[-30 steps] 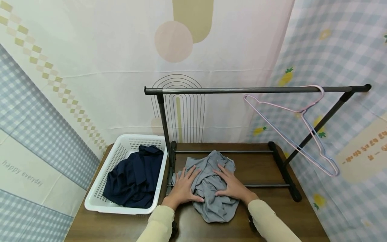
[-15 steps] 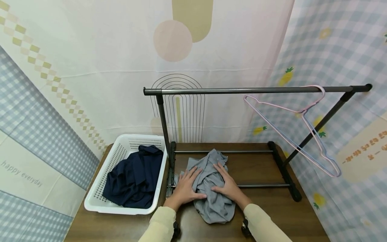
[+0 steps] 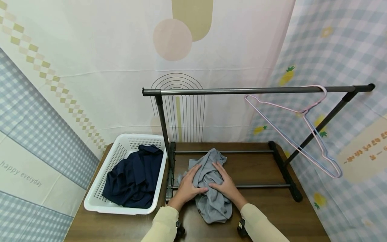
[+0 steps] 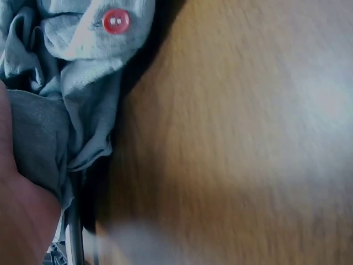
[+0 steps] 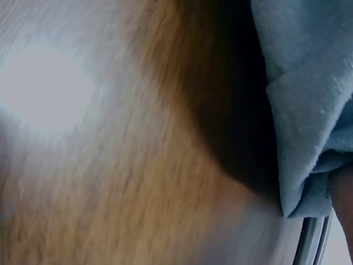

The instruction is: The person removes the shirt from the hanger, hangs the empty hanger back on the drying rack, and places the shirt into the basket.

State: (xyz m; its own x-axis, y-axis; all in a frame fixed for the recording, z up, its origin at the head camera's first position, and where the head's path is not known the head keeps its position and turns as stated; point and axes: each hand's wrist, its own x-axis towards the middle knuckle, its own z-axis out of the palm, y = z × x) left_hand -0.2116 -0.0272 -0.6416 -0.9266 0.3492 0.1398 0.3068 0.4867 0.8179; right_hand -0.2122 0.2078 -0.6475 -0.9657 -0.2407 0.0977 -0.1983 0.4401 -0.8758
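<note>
A crumpled grey garment [image 3: 212, 205] lies bunched on the wooden table, over the lower bars of a clothes rack. On it the left wrist view shows a red button [image 4: 116, 21]. My left hand [image 3: 188, 187] rests against its left side, fingers extended forward and thumb pointing inward. From the other side my right hand [image 3: 226, 187] presses on the cloth, its fingers also extended and the thumb toward the left one. Cloth bunches up between the two hands. In the right wrist view only a fold of the garment [image 5: 303, 99] and a bit of hand appear.
A white plastic basket [image 3: 121, 210] stands to the left with a navy garment [image 3: 136, 178] inside. The dark rack's top bar [image 3: 211, 91] spans above the table [image 3: 266, 215]. Pink and blue hangers [image 3: 304, 110] hang at its right end. Patterned cloths surround the table.
Both hands have moved closer together, the right one leftward and the left one slightly right. The grey garment is squeezed narrower between them. Basket and hangers stay in place.
</note>
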